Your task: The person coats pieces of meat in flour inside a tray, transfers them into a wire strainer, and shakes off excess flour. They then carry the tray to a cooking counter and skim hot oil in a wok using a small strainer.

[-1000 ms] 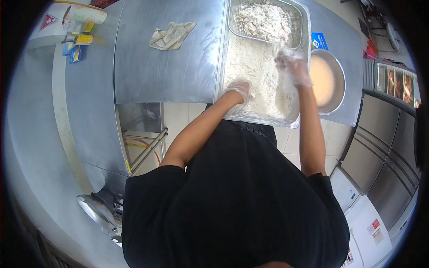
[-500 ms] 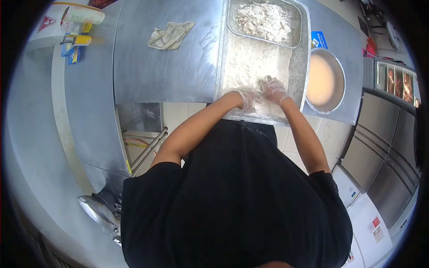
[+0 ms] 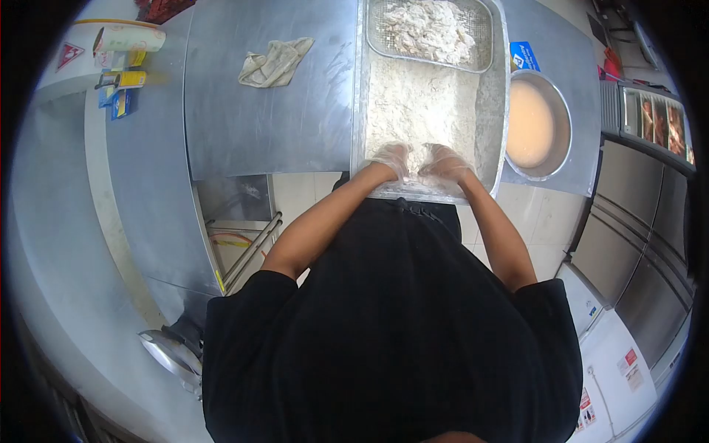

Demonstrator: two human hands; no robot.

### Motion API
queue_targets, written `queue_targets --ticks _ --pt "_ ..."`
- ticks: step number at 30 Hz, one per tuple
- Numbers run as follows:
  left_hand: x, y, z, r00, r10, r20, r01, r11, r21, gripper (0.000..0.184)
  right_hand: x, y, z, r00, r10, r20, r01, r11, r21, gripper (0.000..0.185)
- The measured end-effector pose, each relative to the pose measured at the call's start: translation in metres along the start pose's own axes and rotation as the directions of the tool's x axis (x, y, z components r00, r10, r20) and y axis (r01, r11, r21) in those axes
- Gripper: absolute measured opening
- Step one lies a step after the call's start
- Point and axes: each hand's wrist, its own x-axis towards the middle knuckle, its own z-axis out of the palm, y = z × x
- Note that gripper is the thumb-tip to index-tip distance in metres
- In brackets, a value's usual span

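A large metal tray [image 3: 490,111] holds a bed of white flour [image 3: 421,96]. At its near end, my left hand [image 3: 391,159], in a clear plastic glove, is down in the flour. Just to the right is my right hand [image 3: 445,164], also gloved and touching the flour. A small gap with pale, lumpy floury stuff separates the two hands. The fingers of both are partly buried or blurred, and whatever lies under them is hidden. A wire basket [image 3: 484,63] of flour-coated pieces [image 3: 428,31] rests across the tray's far end.
Right of the tray stands a metal bowl [image 3: 567,133] of pale orange liquid [image 3: 530,125], with a blue box [image 3: 523,57] behind it. A crumpled cloth [image 3: 275,63] lies on the steel table [image 3: 295,133] to the left. Packets and a roll [image 3: 129,39] are at far left.
My hands were close together and blurred, the right one raised higher. Now they are apart and lower in the flour. The view has shifted slightly.
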Motion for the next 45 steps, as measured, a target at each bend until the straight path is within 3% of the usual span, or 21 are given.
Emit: queue_targets --ticks 2,5,6,8,10,11,15,17,19,20,22,25,27,29,31,34,37,40,42,44,45 --pt "-0.008 0.009 -0.024 0.996 -0.070 -0.060 0.070 0.998 -0.009 0.031 -0.015 -0.021 -0.018 0.993 0.100 -0.054 -0.091 0.984 0.154 0.065" --pt "-0.008 0.013 -0.048 0.972 -0.200 -0.119 0.190 0.977 -0.096 0.043 -0.011 -0.020 -0.040 0.994 -0.012 -0.111 0.052 0.929 0.366 0.055" --pt "-0.003 0.009 -0.051 0.961 -0.242 -0.131 0.225 0.966 -0.129 0.047 -0.012 -0.017 -0.045 0.981 0.015 -0.193 0.061 0.922 0.384 0.052" --pt "0.002 0.003 -0.052 0.932 -0.224 -0.284 0.153 0.956 -0.251 0.049 -0.013 -0.008 -0.054 0.931 0.078 -0.356 0.082 0.906 0.414 0.045" --pt "0.009 -0.004 -0.049 0.885 -0.211 -0.415 0.084 0.949 -0.303 0.050 -0.005 0.009 -0.061 0.927 -0.004 -0.375 0.136 0.935 0.327 0.044" --pt "0.011 -0.005 -0.046 0.886 -0.219 -0.410 0.097 0.950 -0.297 0.050 -0.001 0.016 -0.061 0.923 -0.046 -0.381 0.163 0.946 0.281 0.044" --pt "0.009 0.004 -0.048 0.911 -0.175 -0.374 0.073 0.959 -0.272 0.046 -0.027 -0.007 -0.089 0.921 0.127 -0.369 -0.023 0.962 0.274 0.037" --pt "0.008 0.006 -0.047 0.930 -0.150 -0.335 0.080 0.974 -0.214 0.043 -0.015 0.023 -0.077 0.875 0.184 -0.448 -0.169 0.983 0.073 0.028" --pt "0.009 0.009 -0.045 0.945 -0.152 -0.288 0.126 0.986 -0.106 0.041 -0.004 0.050 -0.071 0.891 0.114 -0.440 -0.223 0.953 -0.204 0.023" --pt "0.011 0.006 -0.042 0.949 -0.131 -0.287 0.124 0.991 -0.044 0.041 0.001 0.062 -0.070 0.928 0.034 -0.370 -0.183 0.908 -0.376 0.022" --pt "0.011 -0.003 -0.035 0.954 -0.094 -0.284 0.121 0.989 0.080 0.040 0.011 0.068 -0.059 0.947 -0.038 -0.319 -0.128 0.865 -0.484 0.024" --pt "-0.005 0.028 -0.052 0.942 -0.116 -0.315 0.204 0.944 0.260 0.027 0.023 0.049 -0.042 0.901 -0.042 -0.431 -0.076 0.964 -0.254 0.031" --pt "0.000 0.026 -0.034 0.946 -0.083 -0.312 0.180 0.939 0.294 0.029 0.029 0.022 -0.030 0.862 -0.037 -0.506 0.049 0.999 0.009 0.034" --pt "0.003 0.025 -0.023 0.962 -0.080 -0.259 0.158 0.942 0.296 0.036 0.039 -0.001 -0.008 0.809 -0.130 -0.574 0.036 0.984 -0.173 0.033" --pt "0.009 0.023 -0.018 0.982 -0.099 -0.158 0.140 0.953 0.268 0.049 0.042 -0.010 0.004 0.827 -0.180 -0.533 0.044 0.965 -0.257 0.032" --pt "0.011 0.010 -0.012 0.994 -0.073 -0.081 0.090 0.968 0.234 0.029 0.028 -0.021 0.005 0.905 -0.240 -0.351 0.133 0.944 -0.302 0.027" --pt "0.006 0.007 -0.021 0.988 -0.143 -0.066 0.151 0.977 0.148 0.023 0.022 -0.011 -0.014 0.989 -0.128 -0.068 0.104 0.955 -0.277 0.029" --pt "-0.001 0.016 -0.045 0.971 -0.208 -0.118 0.211 0.977 0.016 0.028 0.020 0.028 -0.021 0.898 -0.316 -0.305 0.259 0.942 -0.214 0.026" --pt "-0.001 0.015 -0.046 0.970 -0.175 -0.169 0.164 0.983 -0.079 0.032 0.025 0.049 -0.033 0.944 -0.218 -0.248 0.125 0.931 -0.343 0.023" --pt "0.011 0.005 -0.038 0.967 -0.073 -0.243 0.035 0.987 -0.159 0.036 0.011 0.025 -0.053 0.904 -0.127 -0.409 0.079 0.988 -0.133 0.022" --pt "0.005 0.008 -0.042 0.993 0.059 -0.098 -0.067 0.994 -0.081 0.037 0.015 0.020 -0.057 0.896 -0.108 -0.431 0.095 0.994 -0.052 0.022"
